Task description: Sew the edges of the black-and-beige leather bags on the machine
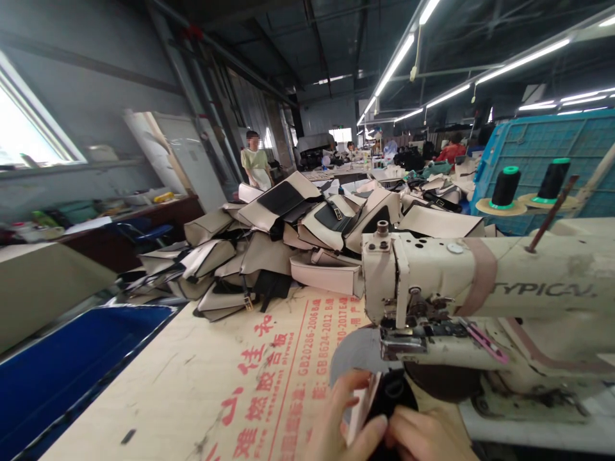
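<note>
At the bottom, my left hand (339, 413) is closed around a black and cream bag piece (394, 392), with the thumb on its black side and the fingers along the pale edge. My right hand (425, 430) grips the lower right of the same piece, its fingertips bunched near my left thumb. The piece stands on edge just below the arm end of a cream sewing machine (427, 282). Its lower part is hidden by my hands. Behind it lies a round grey plate (353, 352).
A big heap of cream and black bags (269, 237) covers the back of the printed plywood table (192, 378). A blue bin (81, 378) stands at the left. Black thread spools (507, 187) sit behind the machine, before a blue crate (552, 137). Another person (256, 160) stands farther back.
</note>
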A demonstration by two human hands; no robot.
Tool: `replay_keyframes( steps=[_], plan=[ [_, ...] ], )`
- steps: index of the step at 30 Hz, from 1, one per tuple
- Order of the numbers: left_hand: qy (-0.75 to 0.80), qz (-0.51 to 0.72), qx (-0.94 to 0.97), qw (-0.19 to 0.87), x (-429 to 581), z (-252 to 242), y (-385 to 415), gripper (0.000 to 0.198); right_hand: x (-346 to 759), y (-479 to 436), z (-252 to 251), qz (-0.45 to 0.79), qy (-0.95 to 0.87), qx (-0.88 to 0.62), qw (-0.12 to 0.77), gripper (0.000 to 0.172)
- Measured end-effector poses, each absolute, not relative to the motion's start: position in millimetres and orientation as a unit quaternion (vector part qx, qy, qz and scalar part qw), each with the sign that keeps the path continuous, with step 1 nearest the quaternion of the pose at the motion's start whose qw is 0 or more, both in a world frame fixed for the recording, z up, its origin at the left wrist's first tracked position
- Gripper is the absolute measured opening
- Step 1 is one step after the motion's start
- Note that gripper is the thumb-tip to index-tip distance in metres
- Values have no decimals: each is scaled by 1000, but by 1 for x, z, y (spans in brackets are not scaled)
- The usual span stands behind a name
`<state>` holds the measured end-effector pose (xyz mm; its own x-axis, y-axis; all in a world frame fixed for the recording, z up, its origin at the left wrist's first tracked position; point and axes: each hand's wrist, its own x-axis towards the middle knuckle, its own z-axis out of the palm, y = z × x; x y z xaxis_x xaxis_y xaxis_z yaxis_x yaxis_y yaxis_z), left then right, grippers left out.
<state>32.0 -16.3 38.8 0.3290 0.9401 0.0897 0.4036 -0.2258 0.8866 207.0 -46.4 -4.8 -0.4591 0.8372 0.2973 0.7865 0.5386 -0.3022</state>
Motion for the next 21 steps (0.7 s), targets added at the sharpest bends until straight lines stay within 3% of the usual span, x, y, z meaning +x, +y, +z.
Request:
replay_keyframes(
  steps=[2, 8, 10, 16, 21],
  plan=[
    [466, 310, 752, 348, 34, 38, -16, 43, 208, -48, -10, 37, -844, -471, 256, 24],
    [465, 263, 807, 252, 44, 37, 1, 33, 216, -62, -19, -19, -722, -598, 347, 12],
    [453, 255, 816, 252, 42, 37, 3, 33, 218, -55, -17, 20, -691, -633, 349, 29],
    [332, 190, 865, 326, 16, 52, 1, 34, 230, -36, 11, 236, -810, -446, 299, 40],
    [326, 188, 851, 366, 6, 51, -3, 28, 242, -42, 14, 238, -848, -390, 269, 33]
  ],
)
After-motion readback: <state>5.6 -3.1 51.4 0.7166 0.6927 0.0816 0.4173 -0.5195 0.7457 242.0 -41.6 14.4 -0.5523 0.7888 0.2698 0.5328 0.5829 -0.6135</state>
